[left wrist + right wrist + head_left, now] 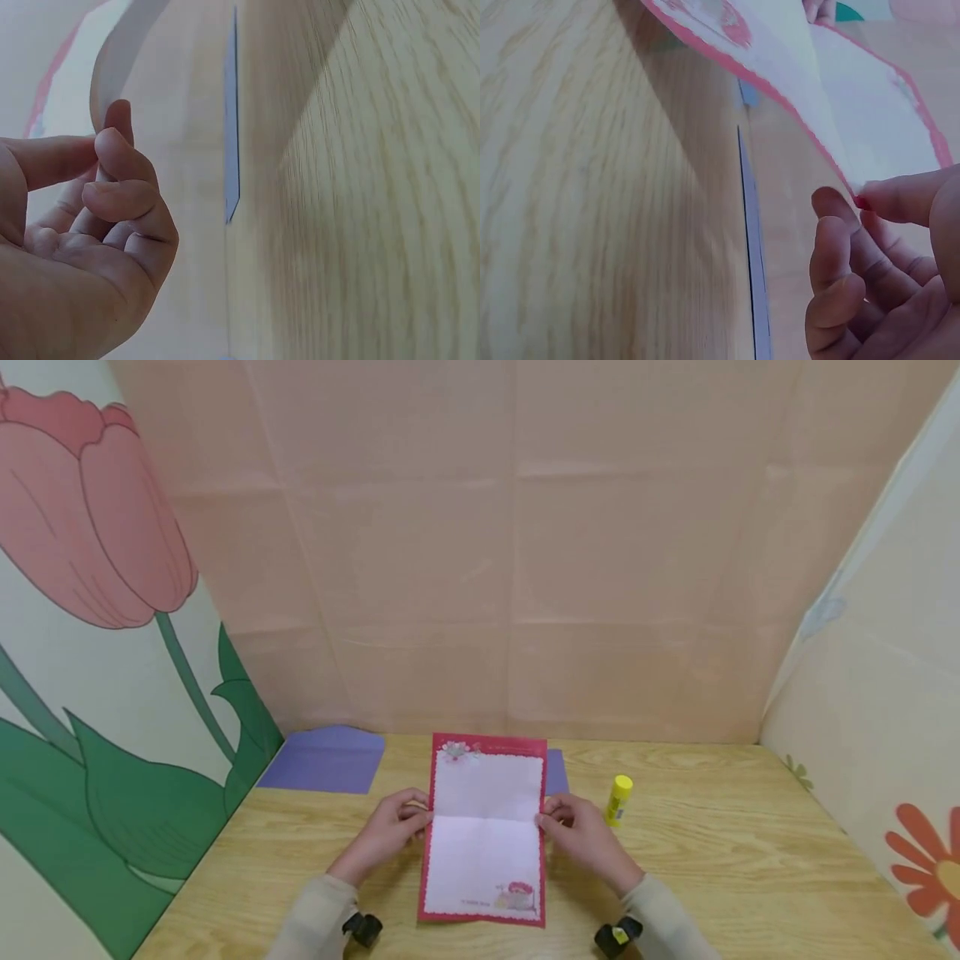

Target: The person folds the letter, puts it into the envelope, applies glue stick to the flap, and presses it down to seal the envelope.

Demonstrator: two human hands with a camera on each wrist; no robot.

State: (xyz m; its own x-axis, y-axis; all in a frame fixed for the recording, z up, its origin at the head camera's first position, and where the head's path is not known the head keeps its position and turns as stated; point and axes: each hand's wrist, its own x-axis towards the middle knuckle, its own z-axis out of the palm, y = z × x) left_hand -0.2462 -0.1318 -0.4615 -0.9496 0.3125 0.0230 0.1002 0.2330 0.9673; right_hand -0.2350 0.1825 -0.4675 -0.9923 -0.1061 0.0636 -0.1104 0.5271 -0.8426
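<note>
A sheet of letter paper [487, 852] with a red decorated border is held up above the table, a crease running across its middle. My left hand [393, 822] pinches its left edge near the crease, and my right hand [585, 835] pinches the right edge at about the same height. In the left wrist view, thumb and forefinger of the left hand [97, 217] meet on the paper's edge [112, 67]. The right wrist view has the right hand [892, 277] gripping the border of the bowed sheet [877, 105].
A purple envelope [326, 764] lies at the table's back left. Another purple piece [557, 772] is partly hidden behind the sheet. To the right of the right hand stands a yellow glue stick [619, 800]. Covered walls enclose the wooden table [750, 860] at the back and sides.
</note>
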